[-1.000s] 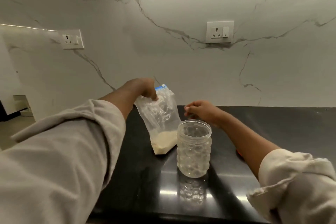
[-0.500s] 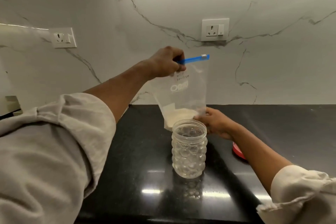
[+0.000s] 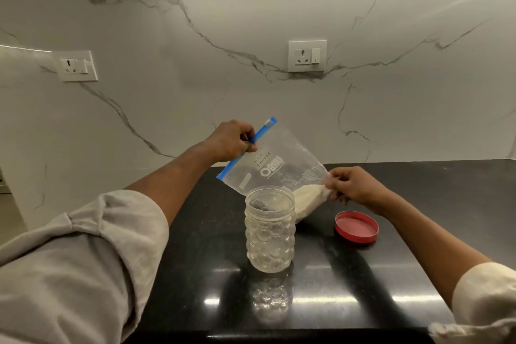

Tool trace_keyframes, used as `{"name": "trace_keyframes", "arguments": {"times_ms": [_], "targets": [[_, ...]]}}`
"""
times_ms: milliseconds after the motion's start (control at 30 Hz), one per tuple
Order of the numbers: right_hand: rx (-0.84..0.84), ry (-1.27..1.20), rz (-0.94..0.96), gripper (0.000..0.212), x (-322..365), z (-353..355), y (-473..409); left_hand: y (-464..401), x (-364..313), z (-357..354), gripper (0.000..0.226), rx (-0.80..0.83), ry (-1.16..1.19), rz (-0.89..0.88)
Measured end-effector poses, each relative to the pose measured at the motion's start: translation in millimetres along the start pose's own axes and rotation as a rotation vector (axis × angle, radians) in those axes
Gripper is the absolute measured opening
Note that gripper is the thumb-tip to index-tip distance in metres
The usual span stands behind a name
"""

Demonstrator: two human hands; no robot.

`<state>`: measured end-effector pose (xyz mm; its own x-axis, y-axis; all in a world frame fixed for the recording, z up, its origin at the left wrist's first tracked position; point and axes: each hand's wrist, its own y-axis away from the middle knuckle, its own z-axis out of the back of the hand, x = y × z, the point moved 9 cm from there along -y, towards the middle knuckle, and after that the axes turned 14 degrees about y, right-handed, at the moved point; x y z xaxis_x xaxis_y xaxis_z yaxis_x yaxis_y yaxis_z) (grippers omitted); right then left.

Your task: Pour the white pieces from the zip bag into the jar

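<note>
The person wears a loose, light grey-beige woven cloth shirt, its left sleeve (image 3: pixel 83 254) pushed up in soft bunched folds above the elbow and its paler right sleeve (image 3: pixel 485 296) rolled to mid-forearm, both forearms bare.

Bare black stone counter (image 3: pixel 418 282) lies below the right hand's (image 3: pixel 352 186) grip; a round red plastic lid (image 3: pixel 356 227) sits just under it.

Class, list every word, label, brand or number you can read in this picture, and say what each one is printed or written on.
"MILK POWDER": handwritten, running sideways on the zip bag.
White printed logo beside it on the same bag: large letters, not clear enough to read for sure; the small line under it is blurred.
Wall sockets: no readable marking.
Jar and red lid: no text seen.
</note>
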<state>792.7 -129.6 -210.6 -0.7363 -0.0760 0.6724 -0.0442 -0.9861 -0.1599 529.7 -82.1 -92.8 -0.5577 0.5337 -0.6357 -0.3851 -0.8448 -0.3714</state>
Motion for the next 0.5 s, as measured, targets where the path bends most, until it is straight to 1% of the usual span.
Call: {"name": "trace_keyframes", "arguments": {"times_ms": [67,167,300,400,500], "targets": [[0.035,-0.039,-0.016,0.013,-4,-4,3,-2,-4,-1,0.011,0.004,-0.034,-0.017],[-0.007,-0.071,-0.022,0.008,-6,0,6,-2,-10,-1,0.014,-0.025,-0.086,-0.07],[-0.023,-0.052,-0.044,0.011,-5,1,7,4,-18,4,0.03,-0.119,-0.072,-0.156],[-0.025,-0.038,-0.062,0.011,-7,-1,8,9,-22,3,0.022,-0.148,-0.081,-0.233],[-0.04,-0.053,-0.073,0.012,-9,-2,8,13,-21,-2,0.016,-0.127,-0.064,-0.248]]}}
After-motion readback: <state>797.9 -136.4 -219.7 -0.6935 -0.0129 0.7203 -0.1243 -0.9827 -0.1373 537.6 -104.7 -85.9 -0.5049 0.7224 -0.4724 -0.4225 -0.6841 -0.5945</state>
